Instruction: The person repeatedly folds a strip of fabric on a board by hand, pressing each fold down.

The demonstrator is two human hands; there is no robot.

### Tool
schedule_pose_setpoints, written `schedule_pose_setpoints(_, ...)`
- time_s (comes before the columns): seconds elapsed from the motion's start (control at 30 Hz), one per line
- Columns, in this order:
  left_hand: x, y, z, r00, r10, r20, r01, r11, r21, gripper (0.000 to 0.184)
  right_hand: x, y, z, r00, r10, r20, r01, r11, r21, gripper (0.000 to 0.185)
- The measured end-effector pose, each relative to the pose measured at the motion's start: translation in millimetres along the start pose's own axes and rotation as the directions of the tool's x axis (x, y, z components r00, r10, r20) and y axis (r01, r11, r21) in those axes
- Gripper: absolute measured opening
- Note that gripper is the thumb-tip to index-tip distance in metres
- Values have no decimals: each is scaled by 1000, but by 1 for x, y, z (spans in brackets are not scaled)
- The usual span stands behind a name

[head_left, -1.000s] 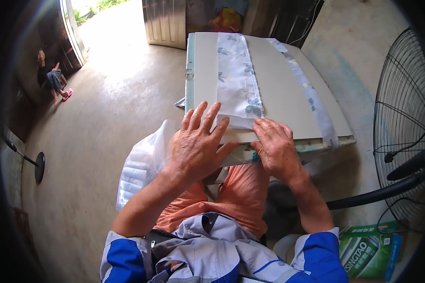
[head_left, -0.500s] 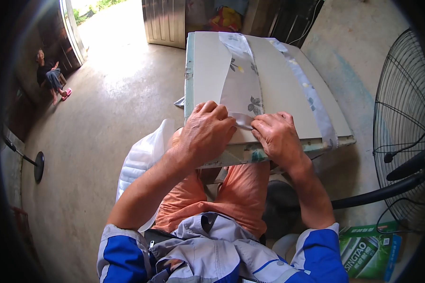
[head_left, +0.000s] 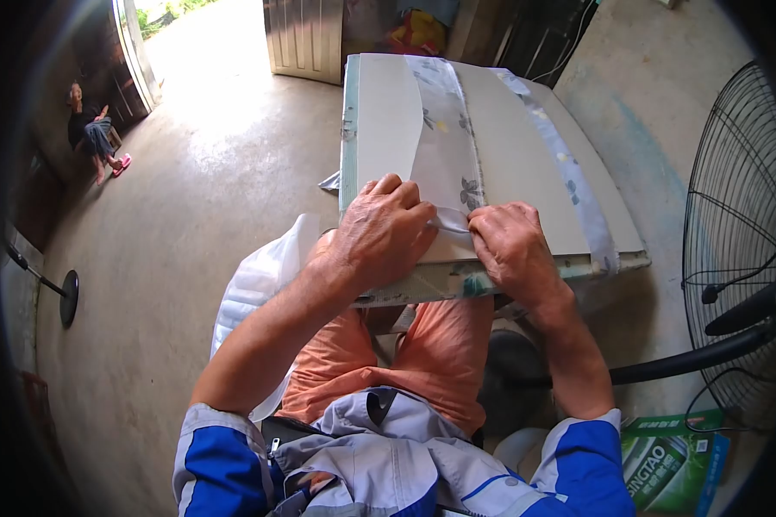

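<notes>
"TSINGTAO" on green box [head_left: 674, 465]

The head-worn camera sits above and behind the grip, near it, facing forward and down. The wide view centres the bare left hand [head_left: 379, 222] and bare right hand [head_left: 516, 246], spanning orange cloth trousers [head_left: 447, 349] nearer than the grip to a pale panelled door [head_left: 303, 39] beyond.

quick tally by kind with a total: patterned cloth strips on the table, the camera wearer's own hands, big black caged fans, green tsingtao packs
Patterned cloth strips: 2
Wearer's hands, left hand and right hand: 2
Black caged fan: 1
Green Tsingtao pack: 1
Total: 6
</notes>
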State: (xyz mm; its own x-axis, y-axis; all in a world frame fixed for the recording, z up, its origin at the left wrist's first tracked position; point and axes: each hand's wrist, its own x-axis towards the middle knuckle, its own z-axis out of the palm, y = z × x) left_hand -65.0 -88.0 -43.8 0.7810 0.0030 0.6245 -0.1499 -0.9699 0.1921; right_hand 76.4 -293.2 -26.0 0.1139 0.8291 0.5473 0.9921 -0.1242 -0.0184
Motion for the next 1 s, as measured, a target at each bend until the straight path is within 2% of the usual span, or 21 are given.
schedule_pose_setpoints(0.1,0,3,-2,1000,16,2,-16,999,45,21,-2,0,-3,1000,0,13,0,1000,20,11)
schedule_pose_setpoints(0.3,2,4,2,984,134,-120,-121,987,109,22,-5,2,-3,1000,-19,-9,19,1000,12,13)
schedule_pose_setpoints(0.4,3,4,3,981,167,-102,-150,976,157,22,-5,2,-1,999,-26,-25,27,1000,16,15)
schedule_pose_setpoints(0.6,-2,-1,4,969,204,-141,-189,976,110,18,-8,3,0,999,-23,-23,24,999,39,16)
schedule_pose_setpoints(0.8,-16,4,-2,985,144,-93,-138,988,61,15,-9,-9,6,993,-21,-112,28,998,63,32)
schedule_pose_setpoints(0.9,-18,5,-4,990,122,-76,-116,990,74,15,-6,-15,6,994,-60,-96,63,998,25,37)
schedule_pose_setpoints(1.0,-21,7,-4,995,79,-58,-76,996,55,15,-1,-19,7,988,-90,-127,87,996,-28,34)
